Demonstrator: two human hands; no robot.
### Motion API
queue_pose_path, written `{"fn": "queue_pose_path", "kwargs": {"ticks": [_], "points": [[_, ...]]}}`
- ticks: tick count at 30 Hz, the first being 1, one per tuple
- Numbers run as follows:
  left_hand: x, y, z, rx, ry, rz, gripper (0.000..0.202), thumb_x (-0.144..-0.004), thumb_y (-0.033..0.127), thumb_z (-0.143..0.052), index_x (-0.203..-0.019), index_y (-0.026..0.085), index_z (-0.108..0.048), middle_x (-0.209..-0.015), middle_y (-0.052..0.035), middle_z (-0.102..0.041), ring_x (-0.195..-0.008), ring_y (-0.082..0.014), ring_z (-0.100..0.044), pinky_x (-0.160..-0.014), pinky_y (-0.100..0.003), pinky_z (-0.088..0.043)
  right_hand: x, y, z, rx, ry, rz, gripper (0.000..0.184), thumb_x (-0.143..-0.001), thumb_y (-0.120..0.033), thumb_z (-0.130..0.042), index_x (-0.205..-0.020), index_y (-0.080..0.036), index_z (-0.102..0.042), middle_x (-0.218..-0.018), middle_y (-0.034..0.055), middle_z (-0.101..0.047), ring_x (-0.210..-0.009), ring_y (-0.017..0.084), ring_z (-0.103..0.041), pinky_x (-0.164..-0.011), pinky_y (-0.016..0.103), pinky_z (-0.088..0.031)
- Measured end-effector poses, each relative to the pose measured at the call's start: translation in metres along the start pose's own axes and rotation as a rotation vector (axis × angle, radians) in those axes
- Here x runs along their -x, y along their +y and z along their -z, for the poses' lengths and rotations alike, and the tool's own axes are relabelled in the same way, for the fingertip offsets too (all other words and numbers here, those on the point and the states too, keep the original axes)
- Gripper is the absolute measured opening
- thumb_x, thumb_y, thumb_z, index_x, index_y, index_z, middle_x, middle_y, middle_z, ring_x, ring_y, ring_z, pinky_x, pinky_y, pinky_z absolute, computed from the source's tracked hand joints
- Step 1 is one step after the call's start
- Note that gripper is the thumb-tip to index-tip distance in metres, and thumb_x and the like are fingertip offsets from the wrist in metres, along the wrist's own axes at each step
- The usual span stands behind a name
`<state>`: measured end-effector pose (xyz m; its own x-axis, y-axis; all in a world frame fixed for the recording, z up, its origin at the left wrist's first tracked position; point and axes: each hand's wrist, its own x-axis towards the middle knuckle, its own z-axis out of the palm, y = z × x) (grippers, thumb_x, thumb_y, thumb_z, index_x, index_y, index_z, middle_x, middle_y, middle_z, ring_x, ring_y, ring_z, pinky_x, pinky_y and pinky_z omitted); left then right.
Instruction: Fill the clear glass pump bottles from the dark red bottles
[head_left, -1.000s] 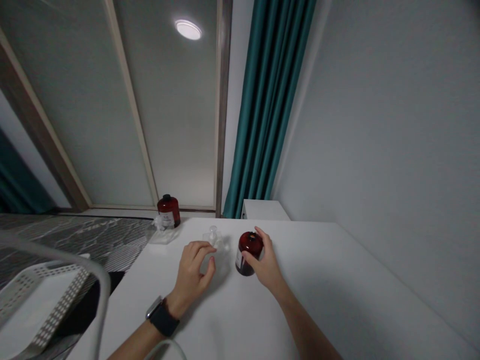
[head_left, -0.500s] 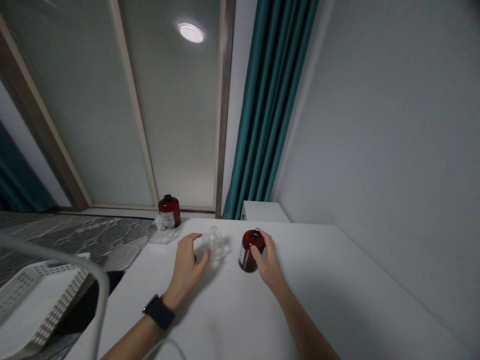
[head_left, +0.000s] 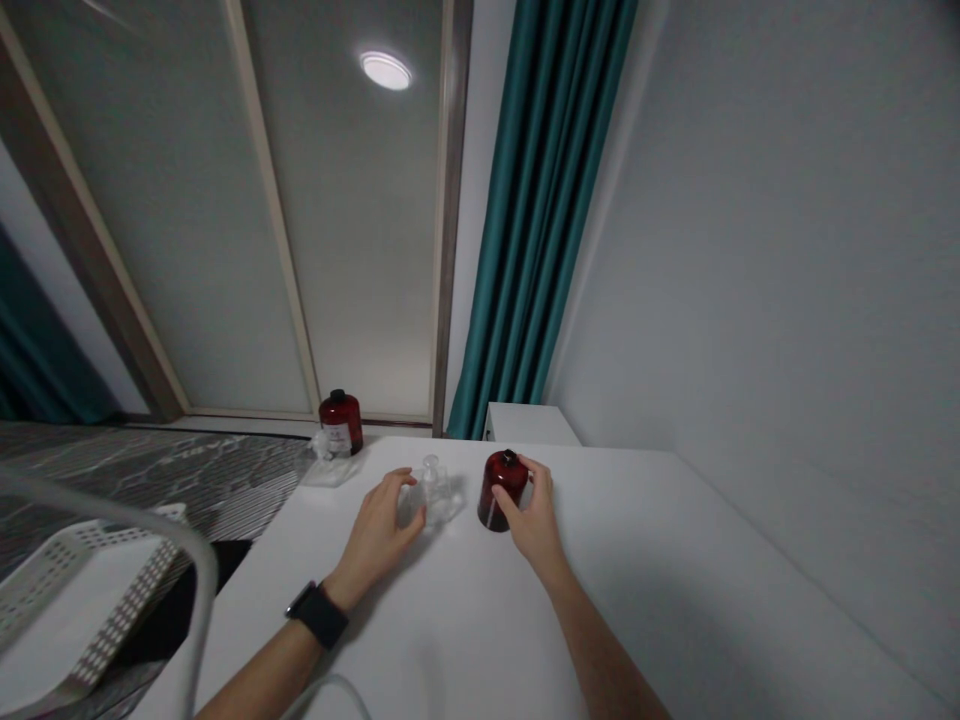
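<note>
My right hand is wrapped round a squat dark red bottle with a black cap, which stands upright on the white table. Just left of it stands a small clear bottle with a round stopper. My left hand curls against the clear bottle's left side, thumb and fingers touching it. A black watch sits on my left wrist.
A second dark red bottle stands at the table's far left corner beside a clear packet. A white perforated basket is at the lower left, a small white cabinet behind the table, teal curtains and a wall to the right.
The red bottle has gone from tilted to upright under my right hand and shifted slightly away. My left hand has closed in on the clear bottle.
</note>
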<state>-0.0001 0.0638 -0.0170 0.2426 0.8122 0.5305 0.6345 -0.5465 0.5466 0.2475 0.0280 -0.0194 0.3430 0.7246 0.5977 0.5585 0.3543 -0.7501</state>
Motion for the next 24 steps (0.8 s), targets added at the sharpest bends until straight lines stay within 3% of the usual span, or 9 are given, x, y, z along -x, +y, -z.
{"fn": "queue_pose_path", "kwargs": {"ticks": [7, 15, 24], "points": [[0.001, 0.006, 0.002, 0.074, -0.056, -0.017, 0.026, -0.084, 0.031, -0.057, -0.108, 0.021, -0.054, -0.127, -0.0129, -0.062, -0.120, -0.0315, -0.061, -0.102, -0.049, -0.048, -0.009, 0.006, -0.011, 0.115, 0.103, 0.094, 0.050, -0.082, -0.030, -0.069, -0.127, -0.021, -0.049, -0.122, 0.0113, -0.055, -0.118, 0.029, -0.050, -0.103, 0.049, -0.040], [0.005, 0.017, 0.003, 0.129, -0.114, -0.053, 0.026, -0.083, 0.027, -0.058, -0.108, 0.021, -0.054, -0.127, -0.0126, -0.061, -0.119, -0.0305, -0.060, -0.103, -0.048, -0.048, -0.013, 0.012, -0.011, 0.165, 0.138, 0.100, 0.050, -0.082, -0.031, -0.068, -0.127, -0.020, -0.049, -0.124, 0.0132, -0.056, -0.119, 0.032, -0.049, -0.104, 0.053, -0.036], [0.005, 0.021, 0.006, 0.142, -0.133, -0.059, 0.027, -0.084, 0.023, -0.058, -0.110, 0.022, -0.053, -0.129, -0.0126, -0.060, -0.121, -0.0300, -0.058, -0.105, -0.051, -0.046, -0.007, 0.008, -0.006, 0.156, 0.054, 0.109, 0.061, -0.083, -0.026, -0.063, -0.139, -0.018, -0.038, -0.133, 0.0167, -0.047, -0.128, 0.033, -0.042, -0.108, 0.057, -0.034]]}}
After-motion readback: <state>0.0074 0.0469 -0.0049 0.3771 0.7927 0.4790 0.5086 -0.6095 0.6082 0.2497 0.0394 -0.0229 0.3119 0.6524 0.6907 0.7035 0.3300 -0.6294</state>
